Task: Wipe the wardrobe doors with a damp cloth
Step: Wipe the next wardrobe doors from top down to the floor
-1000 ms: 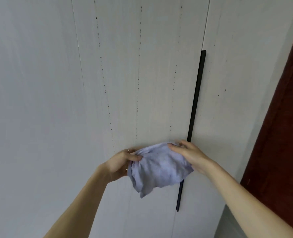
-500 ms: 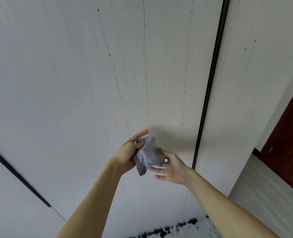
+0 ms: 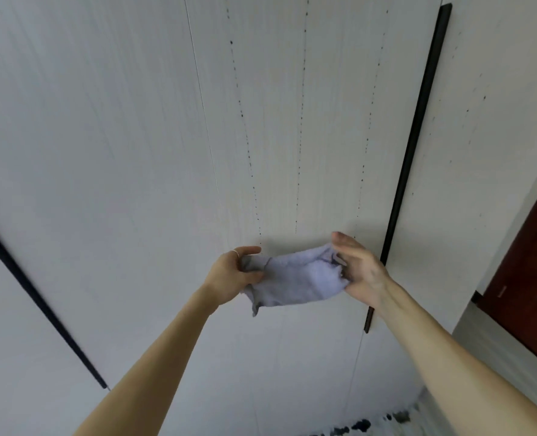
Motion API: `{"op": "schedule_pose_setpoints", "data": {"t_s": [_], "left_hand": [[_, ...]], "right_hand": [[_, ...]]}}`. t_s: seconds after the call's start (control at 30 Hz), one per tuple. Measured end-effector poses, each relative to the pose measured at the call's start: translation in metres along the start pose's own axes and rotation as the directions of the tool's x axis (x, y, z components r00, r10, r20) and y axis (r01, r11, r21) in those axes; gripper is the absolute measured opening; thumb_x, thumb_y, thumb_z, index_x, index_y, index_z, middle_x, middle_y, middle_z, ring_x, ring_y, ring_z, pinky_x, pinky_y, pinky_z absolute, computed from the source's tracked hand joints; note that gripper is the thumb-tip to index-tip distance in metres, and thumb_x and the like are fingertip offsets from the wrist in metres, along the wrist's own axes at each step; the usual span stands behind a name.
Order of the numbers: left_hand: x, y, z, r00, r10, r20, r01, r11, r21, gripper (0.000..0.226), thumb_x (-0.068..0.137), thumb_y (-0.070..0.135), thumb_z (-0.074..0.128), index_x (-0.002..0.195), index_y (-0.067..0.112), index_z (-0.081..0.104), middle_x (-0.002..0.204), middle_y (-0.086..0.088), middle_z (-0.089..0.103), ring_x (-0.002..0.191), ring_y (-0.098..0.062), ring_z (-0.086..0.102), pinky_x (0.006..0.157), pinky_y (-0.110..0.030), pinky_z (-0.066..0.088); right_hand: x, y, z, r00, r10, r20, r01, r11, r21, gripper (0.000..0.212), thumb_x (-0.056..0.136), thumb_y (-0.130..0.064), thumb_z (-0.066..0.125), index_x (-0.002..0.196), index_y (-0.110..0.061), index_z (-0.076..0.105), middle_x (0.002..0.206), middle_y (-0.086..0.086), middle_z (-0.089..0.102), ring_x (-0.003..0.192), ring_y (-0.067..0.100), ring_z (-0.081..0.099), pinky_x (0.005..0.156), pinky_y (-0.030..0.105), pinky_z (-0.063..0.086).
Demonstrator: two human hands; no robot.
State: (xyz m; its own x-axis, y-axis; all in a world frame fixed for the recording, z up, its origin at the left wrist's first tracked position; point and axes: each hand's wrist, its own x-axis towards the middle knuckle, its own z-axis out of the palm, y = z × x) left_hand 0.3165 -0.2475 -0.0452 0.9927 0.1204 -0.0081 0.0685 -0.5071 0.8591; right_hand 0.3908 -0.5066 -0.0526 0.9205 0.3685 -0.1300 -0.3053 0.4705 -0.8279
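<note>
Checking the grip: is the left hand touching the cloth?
Touching. The head view shows the left hand pinching the cloth between thumb and fingers.

A home bedroom: pale wardrobe doors (image 3: 135,152), dark wooden door (image 3: 524,278).
</note>
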Motion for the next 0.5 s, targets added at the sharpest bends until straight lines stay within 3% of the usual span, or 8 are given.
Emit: {"op": "schedule_pose_setpoints", "data": {"t_s": [0.07,0.1,0.17,0.23,0.27,0.33,0.4,0.5], "left_hand": [[0.004,0.012,-0.010,0.998,0.057,-0.017,-0.052,0.976,0.209,0.051,0.085,0.023,0.077,0.132,0.029,0.060,0.116,0.011,0.064,0.109,-0.010,0.061,0.087,-0.015,0.046],[0.005,0.018,-0.014,0.997,0.077,-0.015,-0.069,0.952,0.299,0.048,0.086,0.024,0.076,0.132,0.029,0.060,0.114,0.012,0.062,0.108,-0.009,0.058,0.088,-0.016,0.043],[0.008,0.033,-0.022,0.993,0.114,-0.029,-0.093,0.910,0.403,0.040,0.090,0.024,0.071,0.129,0.028,0.063,0.111,0.010,0.064,0.105,-0.011,0.058,0.087,-0.016,0.042],[0.011,0.048,-0.030,0.986,0.147,-0.081,-0.093,0.878,0.469,0.025,0.092,0.030,0.067,0.117,0.025,0.069,0.106,0.005,0.071,0.101,-0.017,0.064,0.083,-0.023,0.049],[0.014,0.055,-0.034,0.982,0.148,-0.113,-0.073,0.866,0.495,0.020,0.092,0.034,0.066,0.106,0.022,0.071,0.099,0.002,0.073,0.095,-0.020,0.065,0.079,-0.028,0.053],[0.018,0.065,-0.043,0.974,0.145,-0.176,-0.031,0.851,0.525,0.029,0.090,0.045,0.066,0.086,0.016,0.071,0.084,-0.003,0.071,0.081,-0.023,0.064,0.069,-0.036,0.053],[0.021,0.073,-0.051,0.966,0.142,-0.218,0.000,0.839,0.545,0.044,0.087,0.054,0.068,0.070,0.014,0.062,0.075,-0.001,0.064,0.070,-0.022,0.058,0.058,-0.035,0.047],[0.021,0.084,-0.055,0.978,0.123,-0.167,-0.033,0.888,0.459,0.057,0.083,0.058,0.072,0.063,0.011,0.047,0.069,0.002,0.049,0.062,-0.017,0.047,0.056,-0.027,0.036]], "right_hand": [[-0.002,-0.013,0.010,0.991,-0.129,0.028,0.129,0.896,-0.425,0.040,0.080,0.005,0.071,0.111,-0.020,0.069,0.093,0.001,0.061,0.083,0.015,0.061,0.066,0.023,0.049],[-0.004,-0.020,0.016,0.977,-0.203,0.060,0.194,0.752,-0.630,0.046,0.078,0.005,0.074,0.116,-0.020,0.069,0.101,0.001,0.062,0.090,0.013,0.061,0.073,0.019,0.051],[-0.007,-0.033,0.026,0.915,-0.351,0.198,0.320,0.336,-0.886,0.043,0.077,0.000,0.077,0.117,-0.013,0.070,0.105,-0.002,0.059,0.093,0.009,0.055,0.076,0.009,0.044],[-0.005,-0.043,0.031,0.863,-0.359,0.356,0.356,-0.070,-0.932,0.029,0.085,-0.014,0.073,0.114,-0.014,0.070,0.105,-0.002,0.050,0.097,0.009,0.050,0.072,0.012,0.035],[-0.004,-0.049,0.032,0.857,-0.335,0.391,0.344,-0.195,-0.919,0.023,0.090,-0.021,0.068,0.113,-0.018,0.070,0.106,-0.003,0.047,0.101,0.010,0.050,0.075,0.014,0.032],[0.001,-0.062,0.030,0.849,-0.353,0.394,0.304,-0.285,-0.909,0.018,0.096,-0.031,0.061,0.105,-0.021,0.073,0.108,-0.006,0.044,0.108,0.013,0.048,0.085,0.017,0.034],[0.004,-0.073,0.031,0.843,-0.424,0.331,0.244,-0.247,-0.938,0.027,0.096,-0.039,0.059,0.088,-0.018,0.074,0.114,-0.010,0.043,0.114,0.013,0.041,0.095,0.025,0.037],[0.003,-0.087,0.043,0.858,-0.481,0.180,0.174,-0.057,-0.983,0.038,0.094,-0.039,0.056,0.076,-0.006,0.066,0.083,0.002,0.064,0.087,0.021,0.061,0.073,0.029,0.045]]}}
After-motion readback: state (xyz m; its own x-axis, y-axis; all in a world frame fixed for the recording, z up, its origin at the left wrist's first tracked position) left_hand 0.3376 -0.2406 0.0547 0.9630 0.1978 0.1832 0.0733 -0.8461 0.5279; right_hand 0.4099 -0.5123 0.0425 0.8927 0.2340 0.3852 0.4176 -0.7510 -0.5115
